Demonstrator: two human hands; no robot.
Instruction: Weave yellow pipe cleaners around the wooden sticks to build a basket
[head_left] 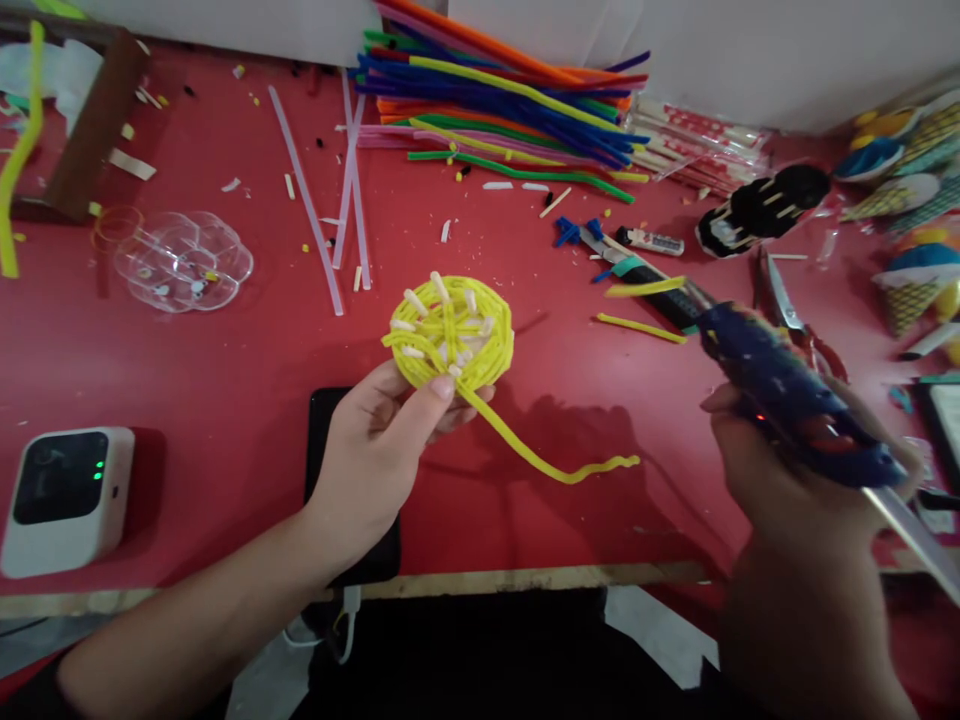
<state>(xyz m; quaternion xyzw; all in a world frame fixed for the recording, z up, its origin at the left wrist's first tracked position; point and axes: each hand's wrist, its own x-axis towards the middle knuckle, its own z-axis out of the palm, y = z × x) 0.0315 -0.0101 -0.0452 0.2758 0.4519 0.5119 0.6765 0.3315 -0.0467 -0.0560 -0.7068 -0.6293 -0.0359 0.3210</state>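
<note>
Between the thumb and fingers of my left hand point(394, 430) is a small round basket woven from yellow pipe cleaner point(495, 345) around short pale sticks. One loose tail of the yellow pipe cleaner point(540, 460) trails from it to the right. My right hand point(787, 470) is wrapped round a dark blue glue gun point(795, 395), a glue stick coming out of its back end. The gun's nozzle points up and left, apart from the basket. Below its tip lie a utility knife point(652, 290) and short yellow pipe cleaner pieces point(641, 328).
Bundled coloured pipe cleaners point(510, 100) lie at the back beside wrapped sticks point(697, 140). Glue sticks point(307, 200) and a clear flower-shaped box point(187, 262) are at left. A white device point(71, 500) stands front left; a black phone point(322, 430) lies under my left hand. Scissors point(787, 300) rest at right.
</note>
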